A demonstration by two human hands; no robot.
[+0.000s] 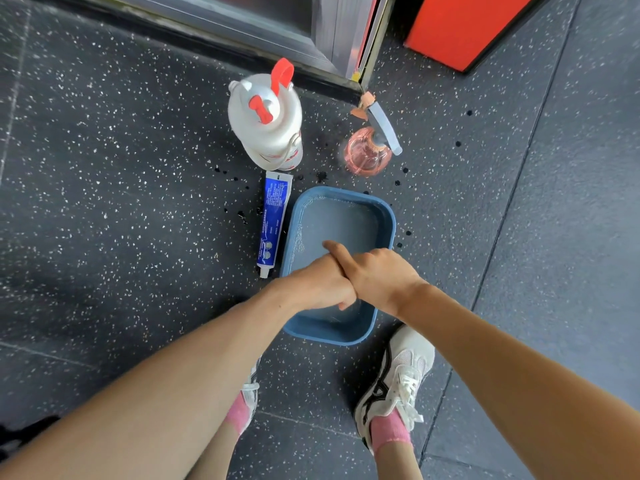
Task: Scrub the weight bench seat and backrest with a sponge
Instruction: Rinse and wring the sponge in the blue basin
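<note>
A blue plastic basin [388,216] with shallow water stands on the floor in front of my feet. Both hands are pressed together above its near half. My left hand [311,282] reaches in from the left with its fingers turned down towards the water. My right hand [381,275] lies against and partly over it, thumb stretched across the left hand's back. The fingers of both hands are hidden underneath, so whatever is between them cannot be seen. No sponge and no weight bench show in this view.
A blue toothpaste tube [272,220] lies left of the basin. Behind it stand a white jug with red cap [265,123] and a pink spray bottle [369,150]. Water drops spot the speckled rubber floor [121,202]. A metal door frame [242,32] and a red panel [464,29] are beyond.
</note>
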